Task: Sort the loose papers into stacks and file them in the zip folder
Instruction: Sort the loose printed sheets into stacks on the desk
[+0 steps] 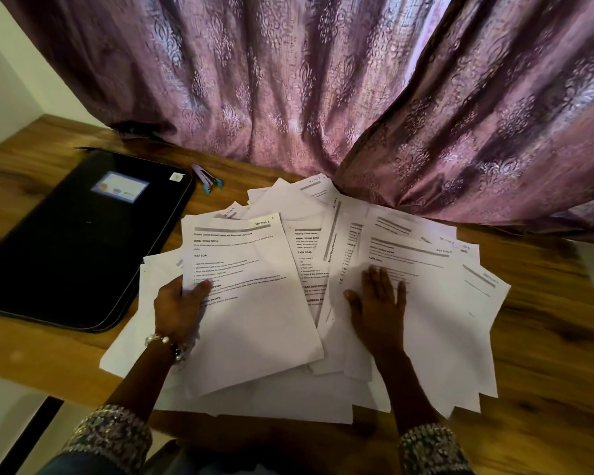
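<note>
Fingers (pixel 199 290) of left hand (pixel 177 308) seemingly pinch one sheet (pixel 251 303); right fingers (pixel 383 279) spread flat

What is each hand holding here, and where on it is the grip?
The left hand grips the top printed sheet at its left edge, thumb on its face. The right hand holds nothing; it lies flat on the spread papers.

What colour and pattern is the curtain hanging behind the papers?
The curtain is mauve-purple with a repeating damask-style floral motif, seen in the head view.
</note>
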